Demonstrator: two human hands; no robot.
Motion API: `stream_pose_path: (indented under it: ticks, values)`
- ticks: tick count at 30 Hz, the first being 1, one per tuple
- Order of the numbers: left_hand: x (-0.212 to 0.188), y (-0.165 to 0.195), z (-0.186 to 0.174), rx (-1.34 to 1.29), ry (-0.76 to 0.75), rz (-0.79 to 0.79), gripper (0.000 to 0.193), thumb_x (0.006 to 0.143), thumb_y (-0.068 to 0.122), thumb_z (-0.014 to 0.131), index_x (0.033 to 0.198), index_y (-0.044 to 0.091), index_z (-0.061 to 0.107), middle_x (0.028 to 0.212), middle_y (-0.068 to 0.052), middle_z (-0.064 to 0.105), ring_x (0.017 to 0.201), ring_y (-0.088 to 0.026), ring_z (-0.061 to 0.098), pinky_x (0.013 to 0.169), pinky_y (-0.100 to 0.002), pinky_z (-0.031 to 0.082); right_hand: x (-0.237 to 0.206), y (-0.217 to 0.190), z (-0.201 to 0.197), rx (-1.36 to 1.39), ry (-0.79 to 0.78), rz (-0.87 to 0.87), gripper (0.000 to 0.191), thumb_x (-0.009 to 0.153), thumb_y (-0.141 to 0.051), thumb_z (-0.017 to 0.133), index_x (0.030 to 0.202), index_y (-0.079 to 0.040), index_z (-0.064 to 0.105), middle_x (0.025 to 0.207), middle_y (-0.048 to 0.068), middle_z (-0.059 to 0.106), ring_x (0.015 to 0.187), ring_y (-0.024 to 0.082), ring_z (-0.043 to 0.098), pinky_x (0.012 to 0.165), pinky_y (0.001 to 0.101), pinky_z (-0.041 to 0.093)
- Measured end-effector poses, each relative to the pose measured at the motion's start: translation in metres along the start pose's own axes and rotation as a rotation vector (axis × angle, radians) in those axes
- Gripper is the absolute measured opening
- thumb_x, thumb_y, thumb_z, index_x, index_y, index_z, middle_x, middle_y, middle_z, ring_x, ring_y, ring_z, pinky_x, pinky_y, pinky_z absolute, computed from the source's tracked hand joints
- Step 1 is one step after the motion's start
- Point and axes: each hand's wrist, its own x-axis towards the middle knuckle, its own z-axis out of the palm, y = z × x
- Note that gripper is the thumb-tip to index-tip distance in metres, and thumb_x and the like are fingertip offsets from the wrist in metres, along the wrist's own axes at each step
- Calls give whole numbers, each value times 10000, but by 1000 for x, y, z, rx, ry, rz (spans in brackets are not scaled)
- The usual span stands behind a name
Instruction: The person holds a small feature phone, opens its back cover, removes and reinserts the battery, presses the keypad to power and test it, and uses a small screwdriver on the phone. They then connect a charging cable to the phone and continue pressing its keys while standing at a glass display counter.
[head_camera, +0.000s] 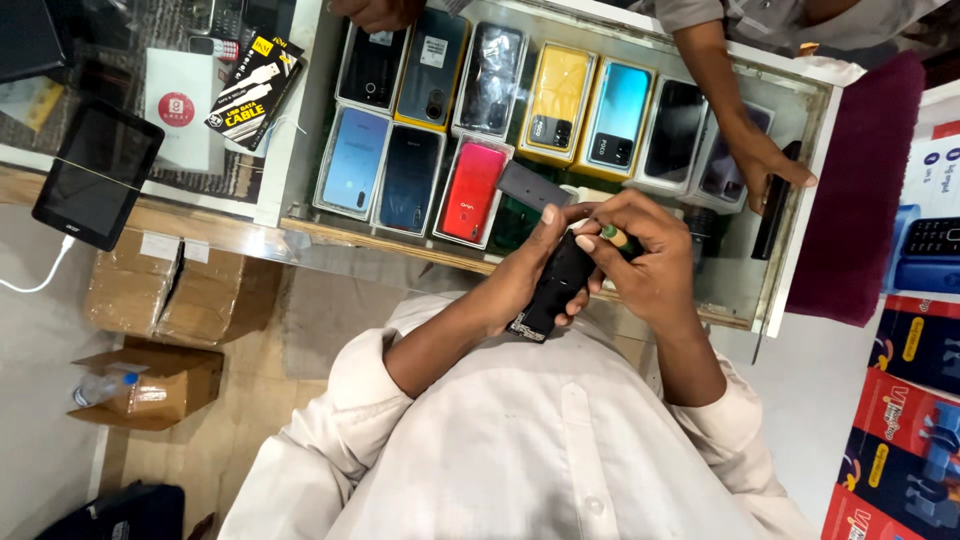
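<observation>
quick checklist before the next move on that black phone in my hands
1. Left hand grips the black phone: ok.
2. Right hand holds the green-handled tool: ok.
3. Tool tip seated on the phone: cannot tell, fingers hide it.
4. Phone held clear of the glass counter: ok.
5. Another person's hand rests on the counter beside the work, apart from it: ok.

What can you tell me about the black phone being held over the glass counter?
The black phone is a slim dark slab, tilted with its top toward the counter and its lower end toward the person's chest. Its lower end shows small pale and metallic bits, as if uncovered. The left hand cradles it from below, and the right hand holds a green-handled tool at its upper end. It hangs above the glass counter, not resting on it.
</observation>
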Motion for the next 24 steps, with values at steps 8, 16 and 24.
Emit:
stream_pose_path:
  ticks: [8, 16, 24]
  values:
    - [-3, -6, 3, 73, -6, 41, 831, 1002, 732, 301, 1582, 136, 303, 880, -84, 591, 625, -123, 562, 513, -272, 483, -8, -4, -7, -35, -7, -53, 145, 888, 111, 780, 1021, 63, 748, 1024, 96, 714, 852, 109, 682, 698, 231, 546]
    - [-6, -3, 4, 112, -28, -11, 641, 1044, 366, 562, 1586, 131, 316, 864, -97, 625, 603, -146, 605, 493, -322, 545, -14, 3, -6, 306, -10, 197, 144, 943, 56, 695, 1083, 66, 730, 1007, 71, 659, 761, 92, 646, 590, 238, 537]
    - [-16, 5, 5, 219, 4, 115, 496, 1114, 335, 431, 1541, 84, 460, 770, -37, 591, 562, -86, 561, 488, -255, 513, -33, -1, -7, 492, 292, 162, 303, 1065, -86, 640, 1338, 37, 685, 989, 70, 695, 874, 97, 623, 740, 216, 482]
